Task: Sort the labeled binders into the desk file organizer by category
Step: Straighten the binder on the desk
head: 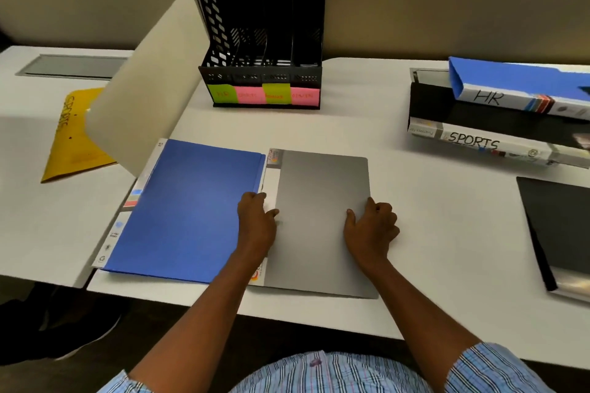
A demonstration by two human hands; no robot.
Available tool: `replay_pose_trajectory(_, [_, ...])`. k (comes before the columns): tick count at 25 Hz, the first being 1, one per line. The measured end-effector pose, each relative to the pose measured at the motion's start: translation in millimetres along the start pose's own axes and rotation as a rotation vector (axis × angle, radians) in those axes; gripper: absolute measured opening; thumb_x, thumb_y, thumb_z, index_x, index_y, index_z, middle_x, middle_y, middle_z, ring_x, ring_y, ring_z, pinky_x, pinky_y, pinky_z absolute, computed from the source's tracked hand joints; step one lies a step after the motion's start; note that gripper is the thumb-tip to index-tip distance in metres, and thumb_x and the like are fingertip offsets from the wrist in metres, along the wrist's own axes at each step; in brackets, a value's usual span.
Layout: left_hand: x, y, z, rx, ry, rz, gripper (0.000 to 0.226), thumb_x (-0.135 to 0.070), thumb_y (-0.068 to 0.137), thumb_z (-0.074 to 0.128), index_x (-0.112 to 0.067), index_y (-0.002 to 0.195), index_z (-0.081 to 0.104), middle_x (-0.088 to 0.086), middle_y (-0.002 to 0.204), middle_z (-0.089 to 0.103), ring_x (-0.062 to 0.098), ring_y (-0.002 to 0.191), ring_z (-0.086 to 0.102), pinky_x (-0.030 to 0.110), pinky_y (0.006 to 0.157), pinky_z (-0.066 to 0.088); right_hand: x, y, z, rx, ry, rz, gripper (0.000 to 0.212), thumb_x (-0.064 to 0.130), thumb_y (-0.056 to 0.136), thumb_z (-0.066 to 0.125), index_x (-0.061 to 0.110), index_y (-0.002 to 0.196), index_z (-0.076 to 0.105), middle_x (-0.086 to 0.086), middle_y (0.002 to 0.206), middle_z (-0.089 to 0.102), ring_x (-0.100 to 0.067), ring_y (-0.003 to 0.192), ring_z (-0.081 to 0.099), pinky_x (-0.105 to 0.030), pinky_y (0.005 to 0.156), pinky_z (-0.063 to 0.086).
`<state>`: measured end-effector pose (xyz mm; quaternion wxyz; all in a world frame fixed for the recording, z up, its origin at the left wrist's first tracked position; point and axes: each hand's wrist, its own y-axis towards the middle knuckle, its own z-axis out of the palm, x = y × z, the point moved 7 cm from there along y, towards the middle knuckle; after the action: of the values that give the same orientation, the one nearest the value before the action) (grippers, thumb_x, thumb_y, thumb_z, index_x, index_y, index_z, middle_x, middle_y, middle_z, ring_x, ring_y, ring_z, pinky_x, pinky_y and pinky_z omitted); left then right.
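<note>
A grey binder (pixel 319 201) lies flat on the desk (pixel 440 239) right in front of the person, at the middle of the view. The left hand (pixel 257 223) grips its spine edge with curled fingers and the thumb on the cover. The right hand (pixel 372 230) curls its fingers at the opposite edge, thumb also on the cover. Just beside it at 9 o'clock lies a blue binder (pixel 191 207), their edges touching. At 12 o'clock the black file organizer (pixel 265 25) stands upright, with green and pink sticky notes (pixel 263 94) across its base. At 2 o'clock a blue HR binder (pixel 510 86) lies on a black SPORTS binder (pixel 472 140). A black folder (pixel 565 226) lies at 3 o'clock and a yellow envelope (pixel 73 137) at 10 o'clock.
</note>
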<state>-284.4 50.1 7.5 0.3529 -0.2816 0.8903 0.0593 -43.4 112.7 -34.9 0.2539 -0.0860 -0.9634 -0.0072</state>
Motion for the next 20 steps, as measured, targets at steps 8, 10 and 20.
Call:
replay_pose_trajectory(8, [-36.2,-26.5,22.0,0.246,-0.195,0.209,0.029,-0.01,0.095,0.051,-0.004,0.123,0.058,0.013,0.119,0.062,0.02,0.106,0.058,0.017,0.087,0.039,31.0,-43.4,-7.9,0.077,0.078,-0.205,0.047,0.038,0.096,0.051,0.011,0.134,0.049,-0.009,0.133,0.05,-0.027,0.123,0.044,-0.041,0.101,0.03])
replay_pose_trajectory(10, [-45.8,-33.6,33.4,0.292,-0.251,0.226,0.026,-0.012,0.095,0.053,-0.005,0.119,0.061,0.011,0.115,0.064,0.02,0.105,0.06,0.021,0.089,0.042,25.2,-55.2,-12.6,0.1,0.085,-0.23,0.045,0.039,0.096,0.051,0.012,0.132,0.051,-0.007,0.133,0.05,-0.025,0.124,0.044,-0.039,0.103,0.031])
replay_pose_trajectory(20, [-124.4,-74.4,92.5,0.447,-0.507,0.14,0.016,-0.018,0.095,0.052,-0.012,0.096,0.067,0.006,0.097,0.069,0.019,0.089,0.064,0.036,0.085,0.052,-47.8,-56.6,-78.1,-0.035,0.028,-0.121,0.041,0.03,0.093,0.058,0.013,0.13,0.053,-0.007,0.131,0.051,-0.026,0.124,0.041,-0.038,0.1,0.03])
